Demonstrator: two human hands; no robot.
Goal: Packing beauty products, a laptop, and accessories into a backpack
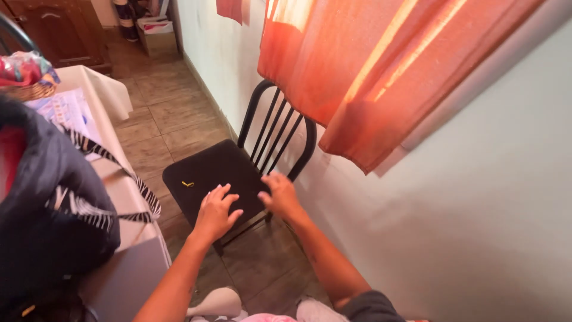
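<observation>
Black chair [208, 170] is touched at its near seat edge by both hands. Left hand [215, 211] is laid flat, fingers [221, 192] spread, nothing gripped. Right hand [280, 195] is curled over the seat corner below the backrest. Small yellow bit [188, 184] is seen beyond the left fingers. Tiled floor [161, 113] lies open past the chair; worktop [113, 173] is left of it, wall [476, 209] right.

Chair [208, 170]: black metal frame with a dark padded seat and a curved backrest of thin vertical bars. It stands upright on the tiled floor [161, 101], backrest close to the wall [476, 197]. A small yellow object [188, 183] lies on the seat, left of centre. Both hands rest on the near edge of the seat: left hand [215, 213] flat with fingers spread, right hand [280, 195] at the near corner beside the backrest.
</observation>
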